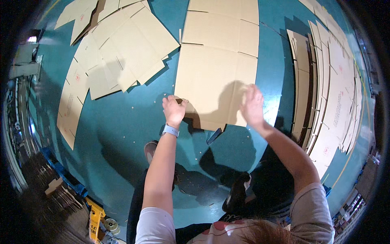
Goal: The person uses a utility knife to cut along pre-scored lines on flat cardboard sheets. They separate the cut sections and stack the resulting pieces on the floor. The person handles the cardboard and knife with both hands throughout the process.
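Two hands (174,109) (252,105), flat cardboard sheet (217,69) (corrugated, tan)

A glossy teal floor (122,134) fills the room, catching bright overhead light and strewn with small cardboard scraps. Flat cardboard sheets (118,49) lie spread at upper left, and a tall stack (329,93) stands along the right. A yellow machine (95,219) sits at lower left.

Both my bare arms stretch forward. My left hand (174,109) curls in a pinching grip, a watch at its wrist; my right hand (252,105) spreads flat, fingers splayed.
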`<move>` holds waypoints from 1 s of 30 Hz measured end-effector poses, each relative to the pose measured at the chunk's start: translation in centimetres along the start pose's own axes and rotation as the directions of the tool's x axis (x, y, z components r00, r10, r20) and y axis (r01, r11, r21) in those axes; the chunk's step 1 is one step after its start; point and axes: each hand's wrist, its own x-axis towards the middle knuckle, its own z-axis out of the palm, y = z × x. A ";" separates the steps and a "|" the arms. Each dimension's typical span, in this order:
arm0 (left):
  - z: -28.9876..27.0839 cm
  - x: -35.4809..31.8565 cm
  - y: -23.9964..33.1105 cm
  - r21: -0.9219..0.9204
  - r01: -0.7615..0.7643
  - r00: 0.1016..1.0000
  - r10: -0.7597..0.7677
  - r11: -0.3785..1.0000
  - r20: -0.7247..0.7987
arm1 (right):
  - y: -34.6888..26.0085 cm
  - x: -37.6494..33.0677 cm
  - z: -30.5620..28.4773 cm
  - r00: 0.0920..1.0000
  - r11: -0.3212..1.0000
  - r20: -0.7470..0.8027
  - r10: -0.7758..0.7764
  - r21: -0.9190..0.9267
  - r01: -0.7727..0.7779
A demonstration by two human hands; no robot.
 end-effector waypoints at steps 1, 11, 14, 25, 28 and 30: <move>-0.1 0.3 0.3 0.010 -0.008 1.000 0.008 1.000 -0.007 | -0.9 -1.3 0.2 0.966 0.982 0.187 -0.181 -0.024 0.189; -0.2 -1.2 2.9 0.128 0.026 0.997 -0.017 0.991 -0.069 | -5.3 -6.1 2.9 0.463 0.576 0.432 -0.774 0.178 0.797; 0.1 -1.9 3.3 0.144 0.053 0.997 -0.044 0.988 -0.069 | -6.1 -6.5 1.9 0.410 0.562 0.457 -0.789 0.267 0.783; 2.2 3.8 -7.0 -0.401 0.053 0.986 0.015 0.914 0.165 | 2.1 -4.0 0.0 0.829 0.374 0.349 0.437 0.768 -0.520; 0.1 4.1 -1.7 -0.159 0.087 0.954 -0.037 0.983 0.298 | 4.2 -1.0 2.0 0.705 0.168 0.457 0.541 0.763 -0.624; 0.4 3.1 -0.1 0.007 0.052 0.992 -0.052 0.999 0.118 | 4.9 -1.5 4.1 0.750 0.254 0.445 0.489 0.750 -0.611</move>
